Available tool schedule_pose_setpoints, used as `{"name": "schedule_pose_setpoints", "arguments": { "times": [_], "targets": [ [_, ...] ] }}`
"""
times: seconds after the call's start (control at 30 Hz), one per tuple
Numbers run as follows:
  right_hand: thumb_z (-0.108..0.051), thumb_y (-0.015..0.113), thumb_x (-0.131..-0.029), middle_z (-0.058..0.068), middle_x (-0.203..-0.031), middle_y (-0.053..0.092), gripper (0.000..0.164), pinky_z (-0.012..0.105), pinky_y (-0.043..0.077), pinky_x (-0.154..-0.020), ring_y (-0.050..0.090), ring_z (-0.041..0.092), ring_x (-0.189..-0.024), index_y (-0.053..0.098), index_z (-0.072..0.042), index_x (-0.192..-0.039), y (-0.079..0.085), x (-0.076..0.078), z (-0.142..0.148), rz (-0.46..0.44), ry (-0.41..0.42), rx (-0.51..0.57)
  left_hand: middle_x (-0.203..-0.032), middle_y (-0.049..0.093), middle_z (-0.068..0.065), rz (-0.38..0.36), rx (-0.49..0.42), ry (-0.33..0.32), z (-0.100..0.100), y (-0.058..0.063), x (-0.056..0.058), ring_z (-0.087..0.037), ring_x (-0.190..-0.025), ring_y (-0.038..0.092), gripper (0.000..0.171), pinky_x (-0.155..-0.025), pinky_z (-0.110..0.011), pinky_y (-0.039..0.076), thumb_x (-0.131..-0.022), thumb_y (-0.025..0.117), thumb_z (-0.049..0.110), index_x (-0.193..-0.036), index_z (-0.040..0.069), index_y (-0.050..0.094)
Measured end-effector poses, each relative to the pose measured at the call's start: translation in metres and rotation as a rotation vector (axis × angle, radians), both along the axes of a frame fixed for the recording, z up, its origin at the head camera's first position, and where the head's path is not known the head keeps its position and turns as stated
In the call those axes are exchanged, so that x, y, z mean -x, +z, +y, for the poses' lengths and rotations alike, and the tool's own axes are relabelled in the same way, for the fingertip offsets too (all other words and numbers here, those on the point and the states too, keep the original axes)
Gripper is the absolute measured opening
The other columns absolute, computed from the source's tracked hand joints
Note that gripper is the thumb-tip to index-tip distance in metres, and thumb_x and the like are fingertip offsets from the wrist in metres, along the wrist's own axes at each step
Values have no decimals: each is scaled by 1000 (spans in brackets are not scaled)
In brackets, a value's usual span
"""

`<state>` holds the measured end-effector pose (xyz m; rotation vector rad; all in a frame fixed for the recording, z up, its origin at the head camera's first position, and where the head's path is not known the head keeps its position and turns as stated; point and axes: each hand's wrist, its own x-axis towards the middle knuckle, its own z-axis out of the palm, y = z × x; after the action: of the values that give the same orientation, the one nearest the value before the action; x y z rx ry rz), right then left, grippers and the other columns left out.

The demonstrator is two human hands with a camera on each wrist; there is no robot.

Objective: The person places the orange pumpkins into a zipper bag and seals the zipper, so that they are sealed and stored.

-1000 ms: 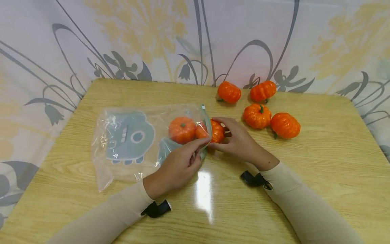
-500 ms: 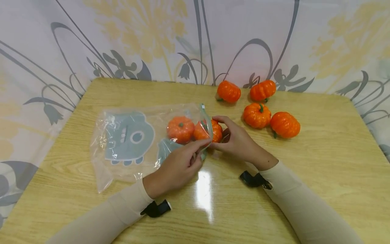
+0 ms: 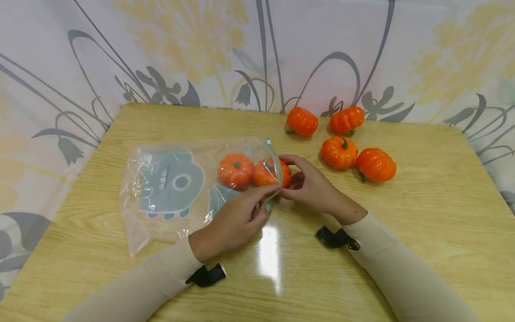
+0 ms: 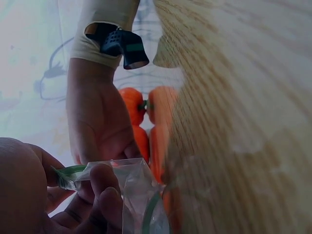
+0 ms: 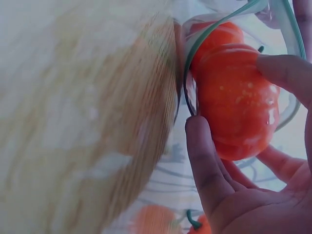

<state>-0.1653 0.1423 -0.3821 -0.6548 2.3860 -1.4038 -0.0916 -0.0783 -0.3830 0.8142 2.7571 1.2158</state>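
Note:
A clear zip bag (image 3: 169, 188) printed with a pale blue cartoon creature lies flat, its green-edged mouth facing right. My left hand (image 3: 237, 219) pinches the near edge of that mouth between thumb and fingers, also visible in the left wrist view. My right hand (image 3: 315, 188) holds a small orange pumpkin (image 5: 236, 97) with thumb and fingers spread around it. Most of this pumpkin sits inside the bag's mouth, its right side still showing past the green edge. Another pumpkin (image 3: 235, 171) lies inside the bag, just left of the held one.
Several more pumpkins stand at the back right of the wooden table (image 3: 422, 201): one at the rear (image 3: 302, 121), others beside and in front of it, such as the rightmost pumpkin (image 3: 376, 165). A flower-patterned cloth (image 3: 257, 53) hangs behind the table.
My right hand has pushed its pumpkin a little left, deeper into the bag. The pumpkin inside has shifted left with it. My left hand keeps its pinch on the bag's edge.

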Motion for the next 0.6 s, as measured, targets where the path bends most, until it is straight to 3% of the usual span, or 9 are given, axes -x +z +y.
{"name": "schedule_pose_setpoints", "arguments": {
  "times": [0.3,0.6],
  "targets": [
    [-6,65,-95,15,-151,40,66,27,54,-89,68,27,-101,35,-12,-153,4,-1,-1,-99,14,57,-78,49,6,-19,18,6,1,3,0,-6,-68,47,51,-59,-21,43,-95,50,10,-145,22,52],
    [-6,68,-93,13,-151,40,65,24,55,-87,69,25,-100,39,-13,-151,4,-1,-1,-150,-14,93,-71,47,8,-35,15,-17,1,4,0,-4,-63,45,51,-56,-21,41,-95,50,11,-145,23,52]
  ]
}}
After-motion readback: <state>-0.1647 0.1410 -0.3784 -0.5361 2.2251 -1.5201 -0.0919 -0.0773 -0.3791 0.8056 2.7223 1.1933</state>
